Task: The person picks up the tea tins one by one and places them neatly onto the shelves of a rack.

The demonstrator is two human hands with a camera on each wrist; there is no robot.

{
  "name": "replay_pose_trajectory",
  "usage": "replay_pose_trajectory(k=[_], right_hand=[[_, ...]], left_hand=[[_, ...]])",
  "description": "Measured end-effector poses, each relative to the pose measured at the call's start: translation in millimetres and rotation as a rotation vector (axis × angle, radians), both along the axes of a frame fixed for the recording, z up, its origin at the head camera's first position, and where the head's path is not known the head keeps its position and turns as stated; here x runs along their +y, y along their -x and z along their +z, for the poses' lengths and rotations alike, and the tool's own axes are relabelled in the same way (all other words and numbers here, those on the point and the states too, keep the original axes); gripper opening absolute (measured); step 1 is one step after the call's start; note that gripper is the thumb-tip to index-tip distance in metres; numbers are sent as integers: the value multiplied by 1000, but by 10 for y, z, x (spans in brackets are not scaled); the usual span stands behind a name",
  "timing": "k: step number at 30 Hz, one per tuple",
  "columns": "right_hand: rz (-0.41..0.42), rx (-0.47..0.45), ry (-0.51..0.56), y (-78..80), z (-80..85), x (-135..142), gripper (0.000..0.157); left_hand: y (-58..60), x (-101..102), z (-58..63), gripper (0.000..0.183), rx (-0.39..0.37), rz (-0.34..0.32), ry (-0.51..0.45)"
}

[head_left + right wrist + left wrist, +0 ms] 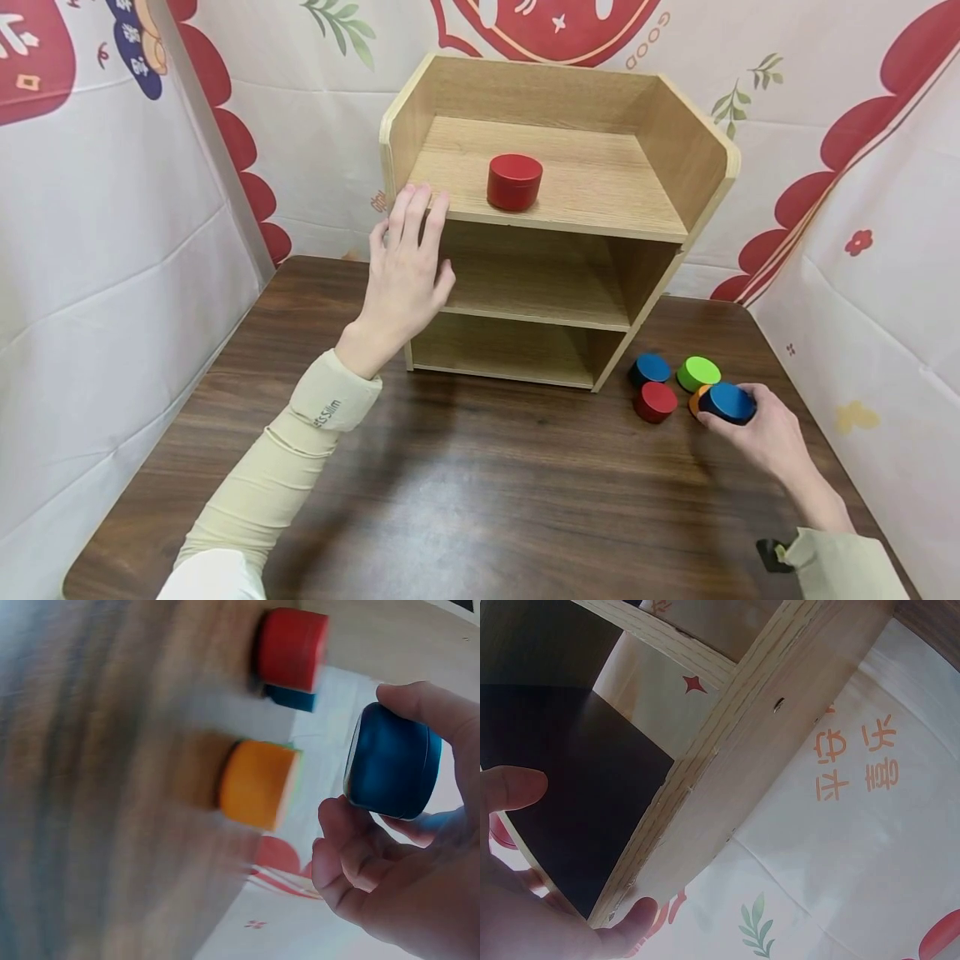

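Right wrist view: where's the blue tin (394, 760)?

"Between thumb and fingers of the right hand (776, 433), gripped, raised above the table (525, 492)."

"What's near?"

"An orange tin (255, 784), partly behind it from the head; green tin (699, 372) beyond; red tin (656, 402) and second blue tin (650, 368) leftward."

"Left hand (402, 275)?"

"Grasping nothing small, fingers extended over the wooden shelf (615, 208)'s upper left corner, near a second red tin (514, 182)."

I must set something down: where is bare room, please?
Bare: the middle of the table before the shelf unit; the top shelf, right of its red cylinder. Crowded: right of the unit, where four cylinders stand close together and the right hand holds a blue one.
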State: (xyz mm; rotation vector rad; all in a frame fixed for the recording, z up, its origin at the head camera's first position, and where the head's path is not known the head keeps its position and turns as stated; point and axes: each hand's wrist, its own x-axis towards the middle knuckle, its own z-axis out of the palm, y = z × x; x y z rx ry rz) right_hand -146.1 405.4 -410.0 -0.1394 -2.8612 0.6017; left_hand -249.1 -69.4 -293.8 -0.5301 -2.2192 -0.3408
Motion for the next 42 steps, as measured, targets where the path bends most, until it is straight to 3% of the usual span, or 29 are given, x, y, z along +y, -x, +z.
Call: replay_pose_trajectory(k=[12, 31, 42], right_hand=[[61, 54, 31, 122, 350, -180, 73], [146, 26, 39, 250, 1003, -546, 72], [164, 78, 83, 276, 1340, -683, 68]], left_hand=[[8, -3, 1, 74, 5, -8, -3], [0, -6, -7, 74, 4, -3, -4], [1, -1, -1, 75, 3, -6, -8]])
